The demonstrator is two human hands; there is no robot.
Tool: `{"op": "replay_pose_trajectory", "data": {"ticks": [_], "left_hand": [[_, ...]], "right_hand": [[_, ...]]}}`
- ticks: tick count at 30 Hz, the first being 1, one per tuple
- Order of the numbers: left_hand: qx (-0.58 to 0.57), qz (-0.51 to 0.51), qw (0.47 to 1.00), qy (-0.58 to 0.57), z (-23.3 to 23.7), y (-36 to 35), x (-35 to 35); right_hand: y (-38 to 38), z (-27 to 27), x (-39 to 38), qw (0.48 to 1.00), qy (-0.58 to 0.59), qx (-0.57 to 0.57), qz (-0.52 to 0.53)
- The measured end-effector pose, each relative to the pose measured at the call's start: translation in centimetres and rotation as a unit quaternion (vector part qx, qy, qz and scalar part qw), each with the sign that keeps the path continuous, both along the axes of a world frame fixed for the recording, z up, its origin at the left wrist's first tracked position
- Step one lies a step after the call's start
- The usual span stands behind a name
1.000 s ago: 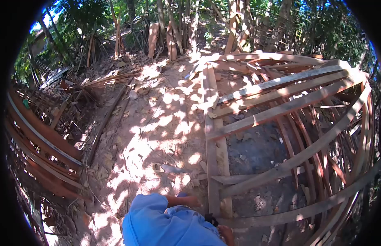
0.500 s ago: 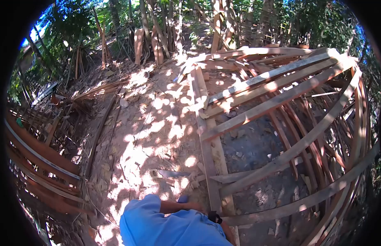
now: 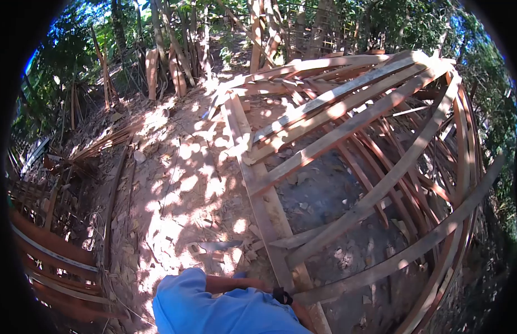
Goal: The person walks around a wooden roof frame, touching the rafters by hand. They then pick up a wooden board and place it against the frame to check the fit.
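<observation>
Timber frame (image 3: 375, 211) fills the right side of the dappled ground (image 3: 175, 183), its long beams (image 3: 347, 139) fanning out from its far right corner and its left edge running down toward the person's blue sleeves (image 3: 225, 312). Near the lower end of that left edge, the left hand (image 3: 251, 283) and the right hand (image 3: 268, 288) come together just below a bluish item (image 3: 240, 274); they are too small and overlapped to tell whether either is open, closed or gripping something. A dark wristband (image 3: 282, 296) circles the right wrist. A flat grey blade-like piece (image 3: 220, 245) lies on the ground left of the frame. Reddish boards (image 3: 52, 245) occupy the ground's lower left edge, and two slabs (image 3: 152, 75) stand upright by the trees (image 3: 158, 33) at its far edge.
</observation>
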State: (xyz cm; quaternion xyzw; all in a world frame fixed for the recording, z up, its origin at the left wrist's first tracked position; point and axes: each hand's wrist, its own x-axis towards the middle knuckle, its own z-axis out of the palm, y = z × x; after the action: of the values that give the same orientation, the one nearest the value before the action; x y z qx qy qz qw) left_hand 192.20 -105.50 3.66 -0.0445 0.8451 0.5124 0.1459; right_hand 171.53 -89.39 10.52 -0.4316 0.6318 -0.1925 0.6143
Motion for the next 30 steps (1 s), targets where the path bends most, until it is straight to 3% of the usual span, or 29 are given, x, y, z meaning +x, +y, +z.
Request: {"op": "replay_pose_trajectory", "data": {"ticks": [13,16,22,30], "left_hand": [[0.045,0.02,0.995,0.082,-0.4,0.5,-0.2],[0.049,-0.107,0.989,0.089,-8.7,0.6,-0.6],[-0.064,-0.109,0.992,-0.016,-0.4,1.1,-1.7],[-0.182,-0.194,0.962,-0.058,2.2,1.7,-4.0]], "right_hand": [[0.1,0.1,0.7,1.0,-0.001,0.004,-0.013],[0.4,0.2,0.9,1.0,-0.004,0.007,-0.013],[1.1,-0.3,0.6,1.0,-0.005,0.014,-0.004],[1.8,-0.2,0.0,1.0,-0.006,0.029,0.002]]}}
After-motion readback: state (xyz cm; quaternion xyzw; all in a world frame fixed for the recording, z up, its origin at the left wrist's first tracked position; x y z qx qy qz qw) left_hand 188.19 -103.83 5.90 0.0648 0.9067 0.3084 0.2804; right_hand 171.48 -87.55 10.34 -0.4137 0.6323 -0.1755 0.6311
